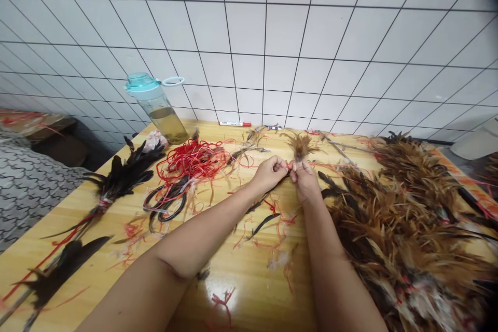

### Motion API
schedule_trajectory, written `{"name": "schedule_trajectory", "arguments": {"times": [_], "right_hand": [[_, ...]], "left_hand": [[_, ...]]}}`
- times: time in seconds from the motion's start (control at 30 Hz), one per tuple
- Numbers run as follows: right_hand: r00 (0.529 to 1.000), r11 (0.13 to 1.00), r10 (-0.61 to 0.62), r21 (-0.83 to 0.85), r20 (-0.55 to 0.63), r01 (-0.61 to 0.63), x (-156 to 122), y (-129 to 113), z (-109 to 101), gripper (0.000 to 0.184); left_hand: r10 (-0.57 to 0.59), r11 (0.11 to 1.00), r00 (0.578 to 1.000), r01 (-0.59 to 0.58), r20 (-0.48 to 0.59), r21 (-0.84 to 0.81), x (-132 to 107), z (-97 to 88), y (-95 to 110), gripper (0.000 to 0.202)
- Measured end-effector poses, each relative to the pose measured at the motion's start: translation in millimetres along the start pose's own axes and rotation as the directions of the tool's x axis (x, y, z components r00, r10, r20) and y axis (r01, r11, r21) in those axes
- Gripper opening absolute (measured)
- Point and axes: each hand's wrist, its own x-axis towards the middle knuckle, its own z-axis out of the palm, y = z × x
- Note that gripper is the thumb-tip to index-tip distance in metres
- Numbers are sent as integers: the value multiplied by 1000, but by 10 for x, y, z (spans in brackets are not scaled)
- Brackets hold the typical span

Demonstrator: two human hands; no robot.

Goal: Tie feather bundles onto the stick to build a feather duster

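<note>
Over the far middle of the table, my right hand [306, 180] is closed round the base of a small bunch of brown feathers [300, 146], whose tips fan out away from me. My left hand [269, 174] is right beside it, thumb and fingers pinched on a red string [288, 166] at the base of the bunch. A tangled pile of red string [192, 160] lies left of my hands. In front of that pile are dark looped handles [167, 206], apparently scissors. Dark loose feathers [264, 223] and red scraps are scattered below my hands.
Brown feather bundles [392, 218] heap up on the right. Black feathers [124, 168] tied to a stick lie on the left. A bottle [167, 119] with a turquoise lid and a red-capped marker [234, 124] are at the back, before the tiled wall [249, 26].
</note>
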Motion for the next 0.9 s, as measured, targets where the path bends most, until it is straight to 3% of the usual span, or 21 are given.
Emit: {"name": "schedule_trajectory", "arguments": {"times": [0.27,0.4,0.57,0.9], "right_hand": [[982,983,121,121,146,-140,-48,-110,-38,36],[962,970,155,149,225,-191,-77,-158,-25,35],[959,943,195,231,207,-242,-73,-166,-26,28],[956,898,252,331,153,-290,-45,-151,-41,28]], "left_hand": [[3,994,993,-15,-118,-106,30,-15,-23,8],[28,987,993,-45,-114,-153,25,-36,46,12],[-11,975,999,3,-35,-223,16,-46,79,12],[-3,991,995,-10,-97,-132,68,-105,66,8]]}}
